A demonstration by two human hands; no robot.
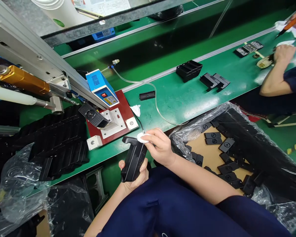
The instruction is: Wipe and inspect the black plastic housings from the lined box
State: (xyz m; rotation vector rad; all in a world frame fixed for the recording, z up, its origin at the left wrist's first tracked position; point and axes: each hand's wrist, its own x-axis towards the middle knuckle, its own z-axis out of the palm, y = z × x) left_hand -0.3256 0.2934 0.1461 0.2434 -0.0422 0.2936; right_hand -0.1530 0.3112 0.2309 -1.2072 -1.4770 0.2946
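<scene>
My left hand [135,177] grips a black plastic housing [132,159] from below, holding it upright just in front of the green bench edge. My right hand [160,146] is closed in a pinch on a small white pad [142,137], pressed against the top of the housing. Both forearms come up from my dark blue lap.
A red fixture plate [123,110] with white blocks and a blue box [101,87] stand behind my hands. Stacked black parts [56,141] lie left. A plastic-lined carton [212,158] of black parts sits right. Another person's arm [273,79] works at the far right. A thin tube [155,98] crosses the bench.
</scene>
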